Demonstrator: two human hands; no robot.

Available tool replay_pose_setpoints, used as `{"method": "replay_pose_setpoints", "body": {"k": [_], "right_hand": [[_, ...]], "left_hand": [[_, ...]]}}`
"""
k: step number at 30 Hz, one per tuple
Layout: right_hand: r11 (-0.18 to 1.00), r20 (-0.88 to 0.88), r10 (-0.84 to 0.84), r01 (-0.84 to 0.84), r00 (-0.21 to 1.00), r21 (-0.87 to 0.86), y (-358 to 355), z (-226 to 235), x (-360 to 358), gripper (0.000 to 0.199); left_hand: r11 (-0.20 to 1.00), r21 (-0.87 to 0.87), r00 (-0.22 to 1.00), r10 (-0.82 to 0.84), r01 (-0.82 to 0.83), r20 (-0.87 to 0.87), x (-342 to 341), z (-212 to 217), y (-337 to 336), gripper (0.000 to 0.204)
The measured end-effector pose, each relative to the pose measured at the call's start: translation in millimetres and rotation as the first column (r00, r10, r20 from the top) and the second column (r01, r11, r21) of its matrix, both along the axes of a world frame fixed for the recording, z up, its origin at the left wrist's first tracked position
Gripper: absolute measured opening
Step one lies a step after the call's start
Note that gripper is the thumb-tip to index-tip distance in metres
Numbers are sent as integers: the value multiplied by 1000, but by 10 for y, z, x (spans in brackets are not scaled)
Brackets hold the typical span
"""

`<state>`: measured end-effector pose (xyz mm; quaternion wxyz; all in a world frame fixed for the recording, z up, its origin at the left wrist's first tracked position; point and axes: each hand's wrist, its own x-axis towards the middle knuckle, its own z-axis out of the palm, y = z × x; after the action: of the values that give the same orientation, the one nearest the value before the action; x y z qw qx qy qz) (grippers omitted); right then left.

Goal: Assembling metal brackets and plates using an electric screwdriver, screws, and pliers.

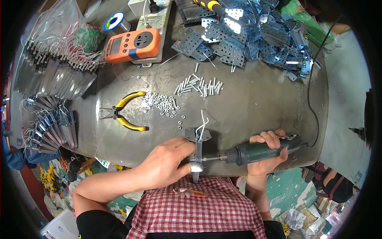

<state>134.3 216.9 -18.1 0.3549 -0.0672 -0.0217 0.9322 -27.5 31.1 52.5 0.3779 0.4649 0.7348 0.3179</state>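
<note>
My left hand [169, 161] is closed around a narrow metal strip [198, 151] held upright near the table's front edge. A perforated bracket [205, 135] sits at its far end, with white wires [203, 121] sticking out beyond. White wrapping covers my left thumb tip. Lying sideways in my right hand [271, 139] is a dark electric screwdriver [256, 152], gripped by its body. Its bit [213, 158] points left and reaches the strip beside my left thumb; the exact contact is hidden. Loose screws [199, 85] and nuts [161, 104] lie beyond my hands.
Yellow-handled pliers [129, 99] lie left of the nuts. An orange multimeter [133, 46] and a solder spool [115, 22] stand behind. Wired metal strips [59, 75] are stacked at left, perforated brackets [230, 42] heaped at back right. The screwdriver's black cord [310, 99] runs along the right side.
</note>
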Motion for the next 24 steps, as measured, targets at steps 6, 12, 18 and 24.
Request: {"method": "replay_pose_setpoints", "body": {"k": [6, 12, 18, 24], "right_hand": [[995, 10, -45, 44, 999, 94, -66, 200, 32, 35], [996, 177, -39, 52, 983, -71, -37, 31, 76, 50], [994, 261, -104, 91, 960, 61, 22, -10, 154, 53], [980, 227, -77, 32, 971, 199, -93, -55, 218, 48]], "left_hand": [[1000, 9, 1000, 21, -21, -9, -11, 13, -35, 27], [993, -57, 991, 106, -101, 87, 89, -23, -55, 33], [985, -62, 984, 167, -163, 62, 208, -80, -202, 38], [924, -229, 903, 358, -306, 238, 326, -182, -335, 58]]}}
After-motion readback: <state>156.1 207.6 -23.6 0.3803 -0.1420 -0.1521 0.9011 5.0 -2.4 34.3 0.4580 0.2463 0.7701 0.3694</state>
